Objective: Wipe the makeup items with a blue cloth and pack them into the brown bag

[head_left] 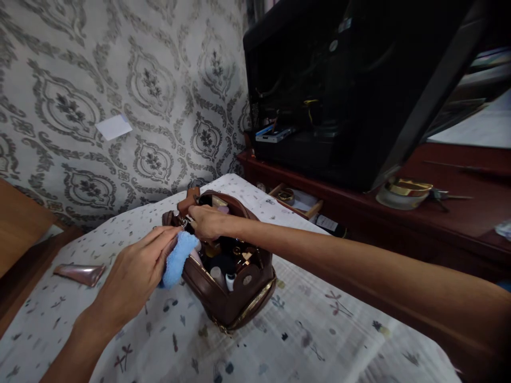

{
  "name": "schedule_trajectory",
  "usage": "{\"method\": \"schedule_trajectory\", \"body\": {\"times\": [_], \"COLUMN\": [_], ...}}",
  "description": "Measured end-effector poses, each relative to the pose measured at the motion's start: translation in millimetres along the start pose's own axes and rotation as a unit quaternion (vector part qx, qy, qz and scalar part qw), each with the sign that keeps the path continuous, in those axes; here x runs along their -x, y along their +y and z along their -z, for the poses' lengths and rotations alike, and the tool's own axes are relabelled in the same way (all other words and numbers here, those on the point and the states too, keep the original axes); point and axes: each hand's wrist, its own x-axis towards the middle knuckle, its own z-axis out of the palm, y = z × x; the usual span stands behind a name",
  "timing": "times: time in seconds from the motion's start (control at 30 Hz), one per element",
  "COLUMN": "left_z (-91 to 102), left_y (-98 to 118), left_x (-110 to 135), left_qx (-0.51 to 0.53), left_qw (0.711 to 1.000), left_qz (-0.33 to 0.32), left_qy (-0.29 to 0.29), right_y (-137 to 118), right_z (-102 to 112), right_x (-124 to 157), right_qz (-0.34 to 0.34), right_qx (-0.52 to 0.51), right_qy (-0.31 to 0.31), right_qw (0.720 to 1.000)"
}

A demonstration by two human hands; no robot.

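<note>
A brown leather bag [202, 290] with gold zips lies unzipped on a patterned white cloth, filled with small bottles and cosmetics. My left hand [141, 266] is closed on a light blue cloth [179, 259] at the bag's near left edge. Reaching across from the right, my right hand [207, 222] is at the bag's far left end, by the strap and its metal ring. Its fingers are curled, and what they hold, if anything, is hidden. A white-capped bottle [230, 282] stands inside the bag. Left of my left hand lies a pinkish tube [80, 273].
A large black glass-fronted case [339, 96] stands on a dark red desk [447, 175] at the right. Below it, a small drawer [307, 202] is pulled out. A glass jar with a gold lid [405, 192] sits on the desk. Patterned wallpaper [151, 85] covers the wall behind.
</note>
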Motion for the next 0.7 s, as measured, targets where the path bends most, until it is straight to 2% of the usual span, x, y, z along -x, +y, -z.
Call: {"method": "schedule_trajectory", "body": {"times": [0.2,0.43,0.7], "left_z": [-0.5,-0.2,-0.8], "left_y": [2.0,3.4,7.8], "left_x": [-1.4,-1.5,0.9], "left_qx": [0.004,-0.022,-0.012], "left_qw": [1.0,0.999,1.0], "left_qz": [0.01,0.019,0.006], "left_qy": [-0.006,-0.015,0.019], "right_y": [0.2,-1.4,1.4], "right_z": [-0.2,3.1,2.3], "right_x": [-5.2,-5.2,-7.1], "right_qz": [0.003,0.002,-0.006], "right_qx": [-0.019,-0.019,-0.039], "right_qy": [0.034,0.009,-0.001], "right_qw": [0.999,1.0,0.999]}}
